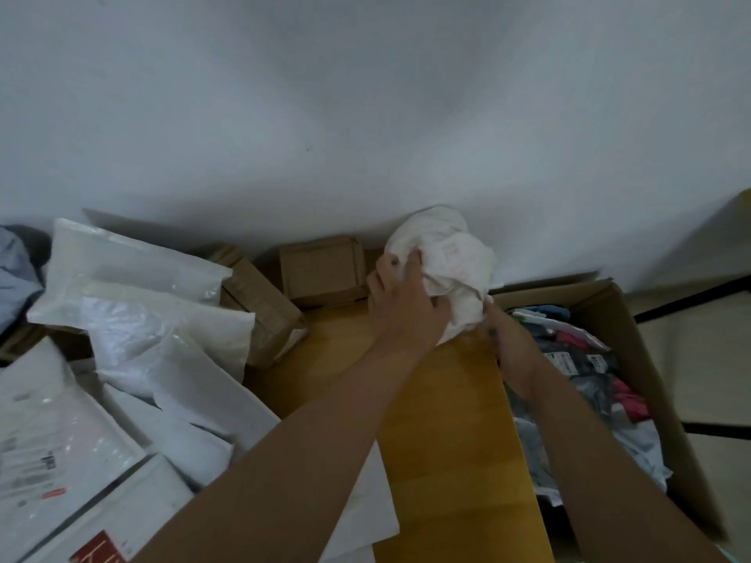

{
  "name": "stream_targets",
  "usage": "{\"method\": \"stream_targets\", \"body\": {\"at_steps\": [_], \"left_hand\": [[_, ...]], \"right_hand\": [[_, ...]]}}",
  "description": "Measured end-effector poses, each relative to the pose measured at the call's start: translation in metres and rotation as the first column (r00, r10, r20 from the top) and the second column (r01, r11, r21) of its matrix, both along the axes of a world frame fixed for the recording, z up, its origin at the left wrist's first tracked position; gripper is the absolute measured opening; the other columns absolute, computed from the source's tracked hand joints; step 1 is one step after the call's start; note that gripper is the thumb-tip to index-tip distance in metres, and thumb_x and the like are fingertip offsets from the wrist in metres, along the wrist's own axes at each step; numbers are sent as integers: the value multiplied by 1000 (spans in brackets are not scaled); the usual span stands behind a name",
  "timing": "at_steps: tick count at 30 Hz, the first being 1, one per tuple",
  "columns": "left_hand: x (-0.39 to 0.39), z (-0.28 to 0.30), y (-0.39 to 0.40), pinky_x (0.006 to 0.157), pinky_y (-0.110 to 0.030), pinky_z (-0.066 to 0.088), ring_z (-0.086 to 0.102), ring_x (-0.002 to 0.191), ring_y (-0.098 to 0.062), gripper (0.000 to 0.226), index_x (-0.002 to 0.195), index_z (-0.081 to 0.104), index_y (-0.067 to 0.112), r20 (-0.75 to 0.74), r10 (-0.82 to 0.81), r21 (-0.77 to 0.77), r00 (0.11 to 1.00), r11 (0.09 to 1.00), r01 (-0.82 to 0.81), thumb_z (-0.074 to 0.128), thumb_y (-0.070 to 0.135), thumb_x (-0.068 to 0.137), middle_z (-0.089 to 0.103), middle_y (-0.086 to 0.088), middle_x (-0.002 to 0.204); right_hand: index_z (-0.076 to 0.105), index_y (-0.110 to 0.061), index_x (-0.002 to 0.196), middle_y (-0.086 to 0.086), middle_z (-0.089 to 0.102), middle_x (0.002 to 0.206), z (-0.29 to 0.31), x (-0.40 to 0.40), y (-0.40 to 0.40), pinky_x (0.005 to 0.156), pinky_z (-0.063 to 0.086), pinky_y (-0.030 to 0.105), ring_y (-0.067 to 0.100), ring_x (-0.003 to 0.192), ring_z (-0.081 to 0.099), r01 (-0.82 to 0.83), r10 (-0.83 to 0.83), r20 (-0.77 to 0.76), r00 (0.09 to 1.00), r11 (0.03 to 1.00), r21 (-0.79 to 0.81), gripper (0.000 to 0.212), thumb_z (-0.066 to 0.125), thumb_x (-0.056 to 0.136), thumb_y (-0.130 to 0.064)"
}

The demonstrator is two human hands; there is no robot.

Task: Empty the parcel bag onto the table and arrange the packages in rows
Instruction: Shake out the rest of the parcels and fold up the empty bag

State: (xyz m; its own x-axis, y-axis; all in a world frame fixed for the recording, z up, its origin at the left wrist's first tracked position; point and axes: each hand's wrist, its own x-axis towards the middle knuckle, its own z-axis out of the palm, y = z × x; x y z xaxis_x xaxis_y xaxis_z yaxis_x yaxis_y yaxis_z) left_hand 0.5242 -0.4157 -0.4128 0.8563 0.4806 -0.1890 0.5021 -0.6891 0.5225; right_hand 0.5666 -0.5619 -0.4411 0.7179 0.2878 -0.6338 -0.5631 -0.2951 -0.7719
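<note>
Both hands are clutching a crumpled white bag, bunched into a ball and held up over the far edge of the wooden table, close to the pale wall. His left hand curls over the near left side of the wad, fingers dug into the plastic; his right hand grips it from underneath on the right, mostly hidden by the bag. White mailer packages lie overlapping in a loose heap across the left of the table, with small brown cartons behind them along the wall. To the right, just beside the table edge, an open cardboard box is filled with dark and coloured wrapped items.
</note>
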Motion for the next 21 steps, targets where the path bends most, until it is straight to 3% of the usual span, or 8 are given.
{"method": "stream_targets", "body": {"at_steps": [2,3,5,7,12,15,18,21], "left_hand": [[2,4,-11,102,-44,39,31,128,-35,78,151,18,21,36,6,-5,999,1000,-5,60,35,86,22,-10,147],[3,1,-12,101,-44,41,33,127,-35,80,153,12,21,62,-16,-8,998,1000,16,58,32,89,23,-11,148],[1,-10,-8,96,-45,46,42,125,-35,81,155,0,29,87,-103,29,991,994,101,54,33,94,29,-14,148],[-3,-19,-1,94,-44,47,43,128,-34,76,153,-4,37,32,-163,46,986,986,161,48,35,99,26,-11,153],[10,-20,4,111,-43,34,26,143,-34,74,154,-5,33,-152,-196,-75,969,980,186,44,24,100,8,-7,162],[10,-3,7,114,-48,24,17,145,-36,75,154,-5,35,-263,-239,-68,935,971,229,44,35,97,3,-1,164],[2,22,12,107,-48,31,24,137,-42,78,153,-1,38,-255,-190,-68,948,982,178,47,33,92,12,-4,161],[-9,39,9,100,-47,42,31,130,-38,82,150,1,42,-143,-86,-135,986,989,67,53,31,88,18,-6,153]], "right_hand": [[67,-24,100,0,69,94,9,5,0,68,55,29,12,82,69,96,-82,-91,992,983,159,26,44,101,-37],[63,-22,119,0,70,109,9,10,8,76,55,30,14,95,69,86,-75,-74,994,983,160,38,45,99,-48],[30,-16,150,3,53,137,4,17,31,96,49,40,25,122,55,140,-140,15,990,990,7,79,54,90,-62],[8,-19,154,11,41,147,-5,17,50,105,42,47,33,129,46,167,-131,189,973,968,-187,95,58,87,-62],[35,-16,145,7,58,131,-9,20,57,95,48,40,29,117,57,149,-85,282,956,965,-215,88,59,81,-70],[39,-22,144,11,51,137,-7,30,49,103,43,50,32,123,50,-3,88,234,968,940,-342,119,46,53,-98],[22,-17,152,18,28,150,22,21,47,109,35,53,39,135,32,45,65,279,958,928,-370,107,64,71,-73],[12,-17,155,16,23,155,41,7,49,111,33,52,34,140,28,163,-25,429,903,943,-290,98,69,83,-50]]}}
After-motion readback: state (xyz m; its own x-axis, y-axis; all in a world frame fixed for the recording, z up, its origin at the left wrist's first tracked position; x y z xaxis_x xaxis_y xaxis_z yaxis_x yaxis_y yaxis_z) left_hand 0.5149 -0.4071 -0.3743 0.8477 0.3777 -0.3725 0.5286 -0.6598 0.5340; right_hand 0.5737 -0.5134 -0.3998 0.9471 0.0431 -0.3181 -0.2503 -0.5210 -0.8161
